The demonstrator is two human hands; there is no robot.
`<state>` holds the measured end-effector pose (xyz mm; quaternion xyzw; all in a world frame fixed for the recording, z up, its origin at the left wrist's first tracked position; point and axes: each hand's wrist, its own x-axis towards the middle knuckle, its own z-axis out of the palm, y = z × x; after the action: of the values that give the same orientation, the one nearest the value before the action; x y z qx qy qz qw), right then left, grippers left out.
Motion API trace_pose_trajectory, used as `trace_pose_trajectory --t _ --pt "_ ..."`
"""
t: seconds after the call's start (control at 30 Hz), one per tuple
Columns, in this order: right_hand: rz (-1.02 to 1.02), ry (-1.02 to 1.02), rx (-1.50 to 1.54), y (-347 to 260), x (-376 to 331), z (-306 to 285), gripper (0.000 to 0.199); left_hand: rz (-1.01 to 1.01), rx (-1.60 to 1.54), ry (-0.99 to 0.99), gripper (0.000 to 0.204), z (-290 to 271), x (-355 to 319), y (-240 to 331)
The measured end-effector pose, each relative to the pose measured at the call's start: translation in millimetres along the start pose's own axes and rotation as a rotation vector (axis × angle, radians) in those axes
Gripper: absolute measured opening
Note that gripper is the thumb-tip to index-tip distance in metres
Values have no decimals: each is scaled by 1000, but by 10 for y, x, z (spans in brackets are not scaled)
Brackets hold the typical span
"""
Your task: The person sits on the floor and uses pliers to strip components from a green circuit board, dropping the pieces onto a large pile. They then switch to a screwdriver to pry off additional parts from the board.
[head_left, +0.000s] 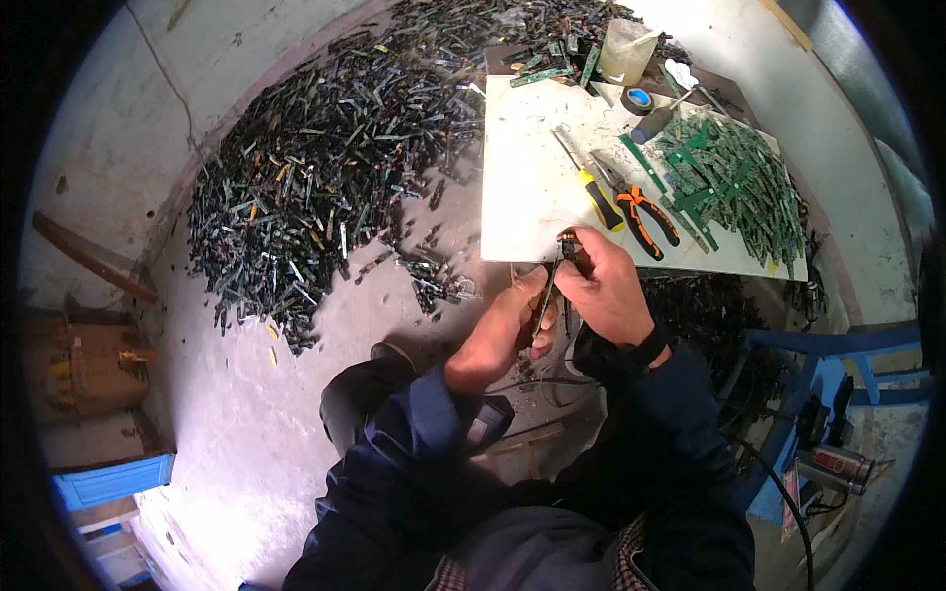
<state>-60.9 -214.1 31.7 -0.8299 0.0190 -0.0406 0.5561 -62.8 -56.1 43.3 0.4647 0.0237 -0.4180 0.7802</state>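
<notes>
My left hand (505,327) and my right hand (609,294) meet just off the front edge of the white board (517,187). Between them is a narrow dark strip (549,295), like the pieces on the floor. My left fingers close round its lower part. The right thumb and fingers pinch its upper end, where a small dark part shows; finer detail is too small to tell. On the board beyond lie orange-and-black pliers (645,219) and a yellow-and-black screwdriver (599,200). To their right is a heap of narrow green circuit board strips (739,192).
A large pile of dark strips (315,177) spreads over the floor at left. A cup (629,51), blue-and-black tape roll (637,99) and another screwdriver (653,123) sit at the board's back. Blue stool (818,345) at right; cardboard box (99,369) at left.
</notes>
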Motion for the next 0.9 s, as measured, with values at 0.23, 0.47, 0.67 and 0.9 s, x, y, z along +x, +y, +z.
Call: trace_pose_trajectory --t 0.23,0.47,0.67,0.9 --pt "-145 -6 -17 -84 -32 53 33 -20 15 12 39 -128 108 -72" --pt "-230 -155 96 -67 16 -69 26 -56 74 51 54 -73 22 -29" --pt "-8 -112 726 -92 78 -106 21 -2 37 30 68 -211 87 -35" --pt "207 -271 778 -133 -40 84 19 9 -90 -46 62 5 -39 73"
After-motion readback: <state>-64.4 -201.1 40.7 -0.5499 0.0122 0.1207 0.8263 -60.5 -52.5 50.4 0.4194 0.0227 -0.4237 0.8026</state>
